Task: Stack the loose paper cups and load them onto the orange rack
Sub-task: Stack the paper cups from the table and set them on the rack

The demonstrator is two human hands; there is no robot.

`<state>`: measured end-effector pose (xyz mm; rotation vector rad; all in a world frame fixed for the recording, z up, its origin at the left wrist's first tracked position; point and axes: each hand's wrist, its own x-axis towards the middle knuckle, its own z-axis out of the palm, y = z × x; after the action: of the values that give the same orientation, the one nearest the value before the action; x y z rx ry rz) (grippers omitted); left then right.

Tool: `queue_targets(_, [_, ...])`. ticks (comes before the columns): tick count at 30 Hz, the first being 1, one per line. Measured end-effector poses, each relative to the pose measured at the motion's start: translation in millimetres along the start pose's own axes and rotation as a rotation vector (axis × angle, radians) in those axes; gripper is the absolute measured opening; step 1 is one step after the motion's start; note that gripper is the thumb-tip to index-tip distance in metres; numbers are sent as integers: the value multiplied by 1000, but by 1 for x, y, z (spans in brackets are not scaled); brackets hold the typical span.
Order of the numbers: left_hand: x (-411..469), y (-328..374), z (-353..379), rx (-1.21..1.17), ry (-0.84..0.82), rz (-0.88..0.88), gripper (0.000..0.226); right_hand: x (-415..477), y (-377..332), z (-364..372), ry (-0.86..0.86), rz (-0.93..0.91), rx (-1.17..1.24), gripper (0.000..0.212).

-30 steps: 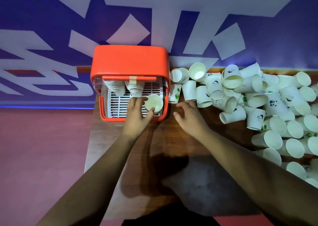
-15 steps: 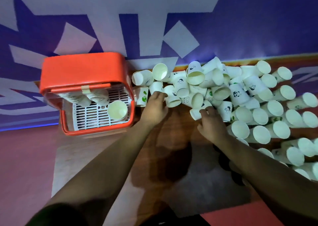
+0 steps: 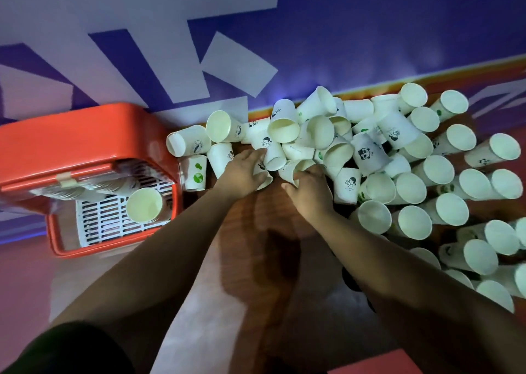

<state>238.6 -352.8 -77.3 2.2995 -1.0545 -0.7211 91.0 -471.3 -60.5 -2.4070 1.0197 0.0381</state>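
Dozens of loose cups [image 3: 438, 171] centre-right, panda print [image 3: 363, 153] plus doodles, lettering unreadable; left grip [image 3: 244, 171] and right grip [image 3: 311, 190] each clutching one.

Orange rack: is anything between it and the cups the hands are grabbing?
Yes: a green-print cup sits by the orange rack's right wall, with a second cup beside the left hand. Lifting over them looks possible.
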Motion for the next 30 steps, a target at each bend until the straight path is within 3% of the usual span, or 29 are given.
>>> queue_targets(4, [6, 16, 15, -196, 128, -107, 68, 5, 1, 0, 13, -16, 62, 12])
queue_targets(10, [13, 32, 21, -395, 105, -323, 48, -3, 13, -6, -17, -100, 119, 11])
queue_targets(16, [1, 44, 24, -472, 58, -367, 26, -11, 11, -12, -70, -127, 184, 11])
queue_targets(18, [-4, 42, 24, -386, 77, -354, 22, -18, 13, -14, -42, -144, 158, 10])
queue_targets(22, [-28, 22, 27, 58, 200, -170, 29, -38, 25, -18, 122, -181, 152, 8])
queue_targets(24, [-43, 15, 26, 196, 65, -159, 35, -49, 31, -22, 175, -169, 213, 9])
queue_targets(26, [-55, 11, 25, 292, -212, -198, 44, -57, 35, -27, 200, -146, 266, 10])
queue_targets(28, [-68, 7, 23, 190, -404, -272, 55, -63, 38, -32, 191, -126, 293, 9])
queue_targets(30, [-85, 1, 22, 79, -483, -300, 67, -68, 39, -35, 162, -100, 313, 9])
